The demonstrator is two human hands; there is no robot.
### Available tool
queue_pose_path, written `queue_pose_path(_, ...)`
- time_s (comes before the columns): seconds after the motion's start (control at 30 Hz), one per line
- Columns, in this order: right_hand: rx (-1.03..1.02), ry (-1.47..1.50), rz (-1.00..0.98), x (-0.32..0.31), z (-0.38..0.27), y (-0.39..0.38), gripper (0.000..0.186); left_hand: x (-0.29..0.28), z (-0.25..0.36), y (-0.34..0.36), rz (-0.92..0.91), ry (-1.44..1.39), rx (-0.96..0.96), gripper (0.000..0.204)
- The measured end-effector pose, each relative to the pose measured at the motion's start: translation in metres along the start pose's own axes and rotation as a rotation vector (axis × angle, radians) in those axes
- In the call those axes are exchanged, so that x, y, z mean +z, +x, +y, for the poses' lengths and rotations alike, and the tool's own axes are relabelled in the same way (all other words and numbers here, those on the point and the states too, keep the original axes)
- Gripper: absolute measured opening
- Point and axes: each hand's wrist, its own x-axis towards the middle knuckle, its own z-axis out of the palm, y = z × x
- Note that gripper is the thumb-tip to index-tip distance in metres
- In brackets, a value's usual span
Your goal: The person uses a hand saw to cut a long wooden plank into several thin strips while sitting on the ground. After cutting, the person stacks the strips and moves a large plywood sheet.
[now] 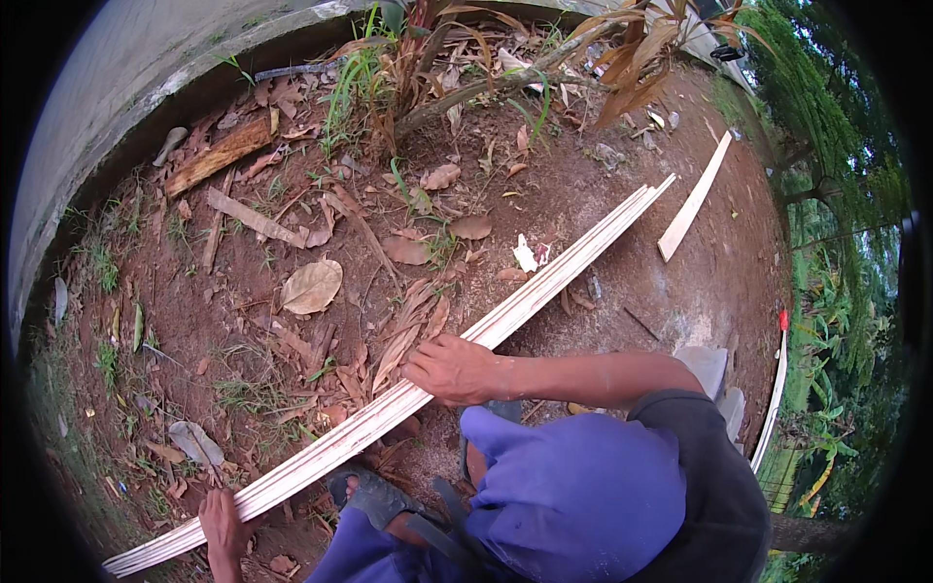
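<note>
A long bundle of pale wooden strips (544,294) runs diagonally from the lower left to the upper right, just above the ground. Several thin strips lie flush against one another in it, their ends slightly uneven at the far right. My right hand (452,370) is wrapped over the bundle near its middle, knuckles up. Close to the lower left end, my left hand (223,526) grips the same strips from the near side; part of its fingers is hidden.
Brown earth with dry leaves (312,287) and twigs surrounds the bundle. A separate pale board (695,197) lies at the upper right. An old plank (220,155) rests near the curved concrete edge (97,146). My sandalled foot (381,497) is beside the strips.
</note>
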Motion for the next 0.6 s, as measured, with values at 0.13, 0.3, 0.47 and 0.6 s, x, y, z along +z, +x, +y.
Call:
queue_pose_path(0.13, 0.014, -0.129, 0.218, -0.025, 0.002, -0.007, 0.023, -0.020, 0.018, -0.004, 0.235, 0.162, 0.047, 0.053)
queue_pose_path(0.3, 0.032, -0.183, 0.224, -0.062, 0.029, -0.013, 0.024, -0.049, 0.040, 0.028, 0.360, 0.172, 0.098, 0.049)
queue_pose_path(0.47, 0.053, -0.153, 0.305, -0.004, 0.056, -0.004, 0.032, -0.012, 0.042, 0.058, 0.334, 0.112, 0.027, 0.055)
queue_pose_path(0.6, 0.099, -0.137, 0.269, 0.005, 0.061, 0.007, 0.042, -0.003, 0.037, 0.067, 0.312, 0.065, 0.006, 0.058)
